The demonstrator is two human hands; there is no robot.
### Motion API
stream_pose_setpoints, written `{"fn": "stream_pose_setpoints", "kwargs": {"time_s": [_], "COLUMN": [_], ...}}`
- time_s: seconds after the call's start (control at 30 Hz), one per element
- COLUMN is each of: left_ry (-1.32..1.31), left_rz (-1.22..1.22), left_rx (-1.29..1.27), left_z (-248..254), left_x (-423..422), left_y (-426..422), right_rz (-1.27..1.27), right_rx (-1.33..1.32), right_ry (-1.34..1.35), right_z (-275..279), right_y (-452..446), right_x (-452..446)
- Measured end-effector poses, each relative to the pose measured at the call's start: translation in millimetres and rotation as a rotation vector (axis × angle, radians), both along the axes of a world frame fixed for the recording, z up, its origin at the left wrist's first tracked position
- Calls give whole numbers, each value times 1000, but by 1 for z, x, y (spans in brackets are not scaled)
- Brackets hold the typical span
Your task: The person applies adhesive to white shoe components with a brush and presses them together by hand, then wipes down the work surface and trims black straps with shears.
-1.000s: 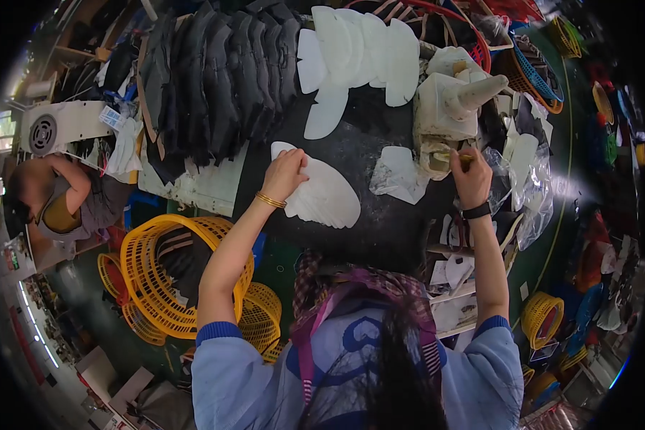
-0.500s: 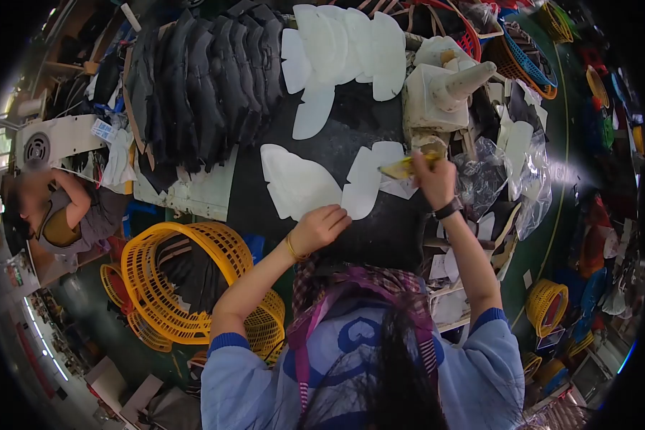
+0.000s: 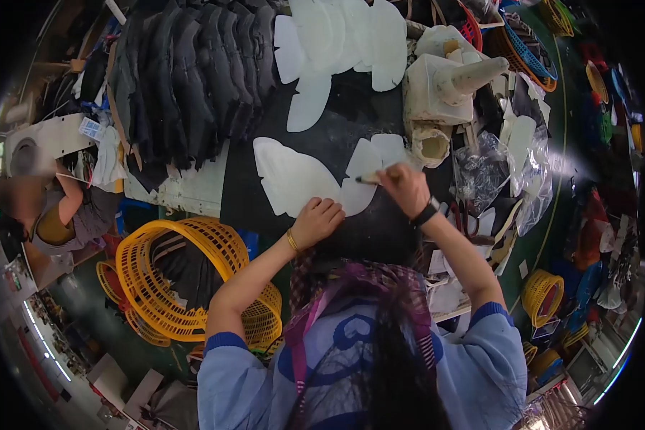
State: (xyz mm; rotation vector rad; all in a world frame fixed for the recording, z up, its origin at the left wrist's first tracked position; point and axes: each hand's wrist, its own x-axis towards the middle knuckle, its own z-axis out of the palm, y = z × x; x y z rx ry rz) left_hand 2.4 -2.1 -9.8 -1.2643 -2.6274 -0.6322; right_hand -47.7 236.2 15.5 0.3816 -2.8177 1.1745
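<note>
My right hand [image 3: 406, 189] is closed around a brush [image 3: 368, 178], its tip over the right-hand white cut pieces [image 3: 362, 161]. With its fingers together, my left hand [image 3: 318, 222] presses on the lower edge of a large curved white piece [image 3: 292, 175]. These pieces lie side by side on a black work surface [image 3: 244, 193]. Just right of them stands an open pot with a crusted rim [image 3: 433, 147]. Whether the left fingertips reach under the piece is hidden.
Behind lie stacked white pieces [image 3: 330, 36] and a row of dark padded pieces [image 3: 193, 79]. A stained container with a cone-shaped spout [image 3: 437, 86] stands at the back right, near clear plastic bags [image 3: 534, 193]. Yellow baskets [image 3: 183, 279] stand at lower left; another person [image 3: 64, 208] sits beyond.
My right hand has moved left and down from beside the pot, bringing the brush over the white pieces. My left hand stays at the large piece's lower edge. The view has shifted slightly.
</note>
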Motion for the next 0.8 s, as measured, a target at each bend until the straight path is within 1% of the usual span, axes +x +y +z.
{"fn": "stream_pose_setpoints", "kwargs": {"time_s": [0.07, 0.13, 0.17, 0.2, 0.27, 0.3, 0.33, 0.37, 0.4, 0.43, 0.47, 0.5, 0.53, 0.57, 0.63, 0.67, 0.73, 0.77, 0.8], "left_ry": [44, 78, -14, -92, -248, -157, -147, -142, -68, -51, -2, 232, 299, 360, 488, 402, 228, 211, 134], "left_rz": [-101, -181, -154, -55, 139, 241, 309, 383, 383, 407, 340, 263, 220, 177, 78, 65, 26, 44, 96], "left_rx": [-6, 5, 87, 191, 402, 533, 598, 663, 755, 794, 823, 688, 587, 480, 198, 79, -148, -126, -87], "left_z": [2, 2, 2, 13, 63, 87, 111, 129, 134, 145, 148, 147, 141, 133, 98, 83, 61, 53, 56], "left_x": [-6, -12, -14, -24, -53, -75, -95, -114, -136, -156, -182, -211, -233, -254, -287, -291, -291, -281, -269], "left_y": [0, -3, -2, -2, 0, -6, -14, -23, -30, -31, -26, -21, -14, -7, -2, -7, -13, -17, -20], "right_rz": [-42, -97, -120, -244, -334, -380, -427, -418, -406, -393, -369, -321, -268, -183, -76, -27, 201, 240, 321], "right_rx": [3, -45, -72, -199, -274, -333, -389, -402, -412, -423, -461, -506, -552, -516, -573, -569, -507, -600, -512], "right_ry": [94, 69, 61, -259, -233, -237, -248, -284, -323, -363, -421, -460, -503, -464, -460, -524, -442, -532, -348], "right_z": [4, 5, 5, 33, 44, 52, 57, 51, 41, 35, 37, 35, 29, 17, 9, 17, 10, 10, -6], "right_y": [6, 8, 7, 4, 19, 27, 34, 41, 47, 50, 41, 31, 20, 8, -23, -40, -67, -80, -89], "right_x": [-43, -56, -66, -63, -57, -54, -49, -44, -38, -33, -29, -26, -24, -22, -24, -29, -40, -44, -46]}}
